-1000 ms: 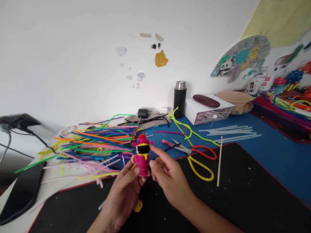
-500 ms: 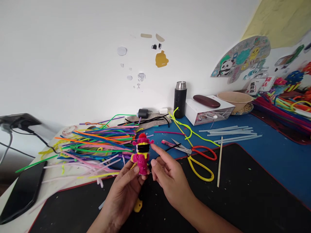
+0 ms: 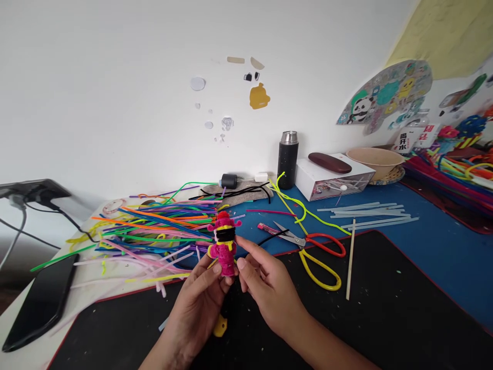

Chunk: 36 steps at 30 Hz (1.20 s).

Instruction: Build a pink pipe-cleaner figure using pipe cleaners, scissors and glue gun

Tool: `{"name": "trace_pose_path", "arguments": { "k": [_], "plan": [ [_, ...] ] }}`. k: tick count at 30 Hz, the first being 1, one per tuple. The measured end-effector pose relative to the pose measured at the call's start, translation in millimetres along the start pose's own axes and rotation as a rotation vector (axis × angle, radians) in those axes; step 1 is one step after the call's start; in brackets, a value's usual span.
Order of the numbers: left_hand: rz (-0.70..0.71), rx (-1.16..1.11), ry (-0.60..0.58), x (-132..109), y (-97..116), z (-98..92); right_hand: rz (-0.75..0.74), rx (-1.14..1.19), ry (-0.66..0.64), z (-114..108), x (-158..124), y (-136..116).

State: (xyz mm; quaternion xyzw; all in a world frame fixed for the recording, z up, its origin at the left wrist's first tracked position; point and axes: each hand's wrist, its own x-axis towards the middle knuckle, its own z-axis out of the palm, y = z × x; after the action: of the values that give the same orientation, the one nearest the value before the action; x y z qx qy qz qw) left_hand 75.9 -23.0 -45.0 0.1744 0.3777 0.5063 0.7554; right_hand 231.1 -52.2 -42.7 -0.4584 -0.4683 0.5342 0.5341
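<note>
My left hand (image 3: 200, 298) is closed around the lower part of a small pipe-cleaner doll (image 3: 224, 251), which stands upright in its grip. The doll has a magenta body and hat, a red pompom on top, yellow trim and a black band wound across its face. Beside it, my right hand (image 3: 269, 288) holds nothing; its index finger is stretched out to the side of the doll's head, with the thumb lower and apart from it. Whether that fingertip presses on the doll is hard to see. The other right fingers are curled and partly hidden.
Colourful pipe cleaners (image 3: 154, 226) lie piled at left, near a black phone (image 3: 42, 300). Scissors (image 3: 308, 241) with red and yellow handles and a thin wooden stick (image 3: 351, 259) rest at right. Behind stand a black thermos (image 3: 288, 159) and a white box (image 3: 335, 177). Pale glue sticks (image 3: 365, 211) lie beyond.
My right index finger has moved slightly down and closer to the doll's side. The whole view has shifted a little; the left hand keeps its hold.
</note>
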Motion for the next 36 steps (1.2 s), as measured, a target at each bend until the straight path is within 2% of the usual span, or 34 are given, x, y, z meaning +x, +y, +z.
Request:
{"name": "trace_pose_path", "arguments": {
  "k": [5,12,19,25,29,33,36],
  "plan": [
    [-0.004,0.029,0.008,-2,2,3.9,0.008,-0.034,-0.017,-1,0,2],
    [0.066,0.023,0.109,0,2,5.0,-0.018,-0.036,0.051,-2,0,-2],
    [0.129,0.139,0.058,-2,-1,5.9,-0.100,-0.168,-0.036,0,-5,2],
    [0.282,0.289,0.019,-1,-5,1.4,-0.125,-0.295,-0.075,-2,-6,7],
    [0.350,0.348,-0.010,2,-6,-3.6,-0.124,-0.231,-0.025,-2,-6,5],
    [0.429,0.389,0.033,1,-3,-3.6,-0.065,-0.079,0.081,-1,-2,1],
    [0.497,0.442,0.058,-4,-2,-2.9,0.009,-0.003,0.085,-2,2,1]
  ]
}}
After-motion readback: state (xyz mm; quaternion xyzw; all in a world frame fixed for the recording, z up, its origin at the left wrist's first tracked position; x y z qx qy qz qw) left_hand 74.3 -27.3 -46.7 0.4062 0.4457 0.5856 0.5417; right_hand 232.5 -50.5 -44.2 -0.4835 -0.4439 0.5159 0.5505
